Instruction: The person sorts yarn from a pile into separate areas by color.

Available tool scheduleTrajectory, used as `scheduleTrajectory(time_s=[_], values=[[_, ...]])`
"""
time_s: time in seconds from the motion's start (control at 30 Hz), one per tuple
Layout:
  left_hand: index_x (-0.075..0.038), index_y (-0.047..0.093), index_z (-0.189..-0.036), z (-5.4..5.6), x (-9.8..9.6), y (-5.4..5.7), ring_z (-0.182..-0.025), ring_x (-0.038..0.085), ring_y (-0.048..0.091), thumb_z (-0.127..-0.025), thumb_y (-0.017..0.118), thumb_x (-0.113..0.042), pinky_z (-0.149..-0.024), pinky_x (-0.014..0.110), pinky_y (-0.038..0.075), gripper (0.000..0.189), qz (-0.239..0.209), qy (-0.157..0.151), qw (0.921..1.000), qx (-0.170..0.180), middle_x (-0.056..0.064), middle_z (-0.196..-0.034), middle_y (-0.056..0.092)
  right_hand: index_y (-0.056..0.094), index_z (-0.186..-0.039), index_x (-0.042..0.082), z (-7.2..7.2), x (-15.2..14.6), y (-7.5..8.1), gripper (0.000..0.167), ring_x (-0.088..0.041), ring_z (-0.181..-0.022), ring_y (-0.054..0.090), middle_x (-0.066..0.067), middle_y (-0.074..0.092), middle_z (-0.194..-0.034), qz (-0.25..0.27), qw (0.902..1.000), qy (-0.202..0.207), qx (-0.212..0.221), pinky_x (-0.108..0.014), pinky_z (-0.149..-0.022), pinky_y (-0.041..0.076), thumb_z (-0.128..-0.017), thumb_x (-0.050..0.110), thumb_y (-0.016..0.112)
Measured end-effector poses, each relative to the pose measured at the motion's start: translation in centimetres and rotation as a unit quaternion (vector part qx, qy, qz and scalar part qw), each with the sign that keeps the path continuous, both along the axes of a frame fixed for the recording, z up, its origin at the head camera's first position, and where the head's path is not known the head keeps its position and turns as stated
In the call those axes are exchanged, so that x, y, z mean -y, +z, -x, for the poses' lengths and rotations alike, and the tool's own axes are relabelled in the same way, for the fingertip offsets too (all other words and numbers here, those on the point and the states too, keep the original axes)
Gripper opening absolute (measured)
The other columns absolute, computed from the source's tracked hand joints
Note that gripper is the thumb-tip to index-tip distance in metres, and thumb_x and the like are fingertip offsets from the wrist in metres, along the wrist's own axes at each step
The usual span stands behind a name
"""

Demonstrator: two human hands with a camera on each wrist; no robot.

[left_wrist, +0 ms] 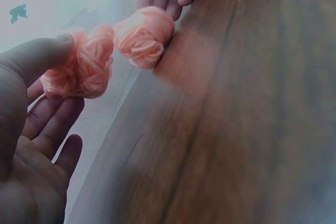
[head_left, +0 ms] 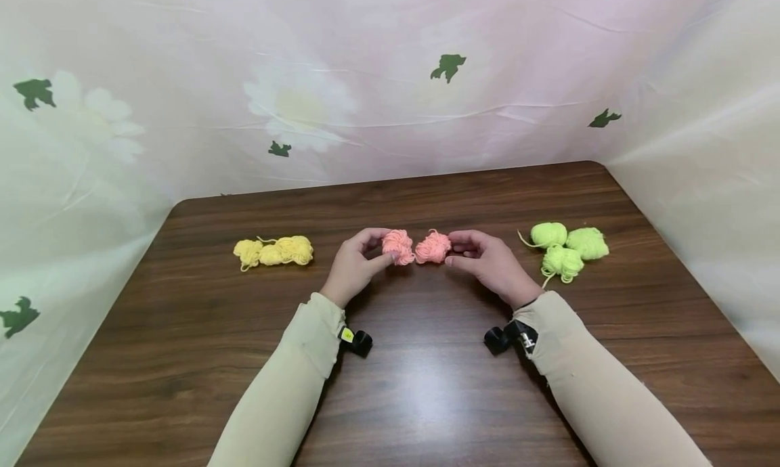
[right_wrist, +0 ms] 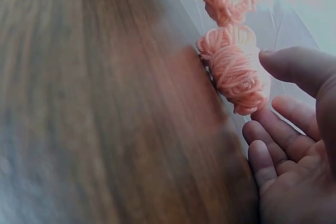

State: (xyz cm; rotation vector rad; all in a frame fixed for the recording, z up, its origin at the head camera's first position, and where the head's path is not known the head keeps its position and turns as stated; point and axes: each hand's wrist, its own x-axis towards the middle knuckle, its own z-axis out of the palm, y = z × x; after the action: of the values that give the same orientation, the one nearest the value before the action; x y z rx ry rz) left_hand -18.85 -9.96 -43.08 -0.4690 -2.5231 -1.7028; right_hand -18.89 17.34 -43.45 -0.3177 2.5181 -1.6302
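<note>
Two salmon-pink yarn balls are side by side at the middle of the table. My left hand point(head_left: 356, 264) pinches the left pink yarn ball point(head_left: 398, 247), thumb on its near side and fingers at the far side. In the left wrist view, this ball point(left_wrist: 86, 66) sits between thumb and fingertips. The right pink yarn ball point(head_left: 432, 248) rests on the wood, close beside the first. Just to its right is my right hand point(head_left: 490, 264), its fingers loosely bent and spread. The right wrist view has the thumb and fingertips right at the edge of that ball point(right_wrist: 236, 74).
Several yellow yarn balls point(head_left: 274, 252) lie in a row on the left of the table. Three lime-green yarn balls point(head_left: 563, 250) are grouped on the right, loose ends trailing. A flowered cloth point(head_left: 378, 81) hangs behind the brown wooden table point(head_left: 414, 399).
</note>
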Motion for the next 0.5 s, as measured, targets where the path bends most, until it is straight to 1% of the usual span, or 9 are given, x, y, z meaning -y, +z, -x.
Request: scheduleTrajectory(time_s=[0.17,0.23,0.37,0.5], values=[[-0.003,0.067,-0.122,0.6,-0.3,-0.2,-0.104,0.023,0.065,-0.087,0.078,-0.008,-0.096,0.043,0.051,0.037,-0.005,0.001,1.0000,-0.002,0.012,-0.110,0.072,0.062,-0.131,0.001,0.2,0.1,-0.2,0.046,-0.029,-0.113,0.063,-0.016,0.067,-0.125,-0.014,0.9999,-0.002,-0.005,-0.037,-0.094,0.050,-0.089,0.015,0.078],[-0.003,0.067,-0.123,0.7,-0.5,-0.3,-0.105,0.024,0.066,-0.087,0.079,-0.008,-0.095,0.043,0.051,0.038,-0.006,-0.001,1.0000,-0.002,0.012,-0.111,0.072,0.062,-0.130,0.001,0.2,0.1,-0.2,0.045,-0.029,-0.113,0.063,-0.016,0.067,-0.124,-0.014,0.9999,-0.001,-0.005,-0.037,-0.094,0.050,-0.089,0.014,0.078],[-0.004,0.067,-0.124,1.0,-0.7,-0.5,-0.106,0.024,0.066,-0.087,0.079,-0.010,-0.094,0.043,0.052,0.040,0.001,-0.004,1.0000,0.006,0.012,-0.113,0.072,0.062,-0.130,0.000,0.1,0.1,-0.1,0.045,-0.029,-0.112,0.063,-0.016,0.067,-0.123,-0.014,0.9999,-0.001,-0.005,-0.035,-0.093,0.050,-0.089,0.014,0.078],[-0.006,0.067,-0.124,1.2,-0.8,-0.4,-0.104,0.023,0.066,-0.087,0.080,-0.012,-0.092,0.042,0.051,0.040,0.008,-0.003,0.9998,0.021,0.010,-0.113,0.072,0.062,-0.130,0.000,0.0,0.1,0.0,0.046,-0.029,-0.113,0.063,-0.016,0.067,-0.124,-0.013,0.9999,-0.001,-0.010,-0.038,-0.094,0.050,-0.089,0.014,0.078]])
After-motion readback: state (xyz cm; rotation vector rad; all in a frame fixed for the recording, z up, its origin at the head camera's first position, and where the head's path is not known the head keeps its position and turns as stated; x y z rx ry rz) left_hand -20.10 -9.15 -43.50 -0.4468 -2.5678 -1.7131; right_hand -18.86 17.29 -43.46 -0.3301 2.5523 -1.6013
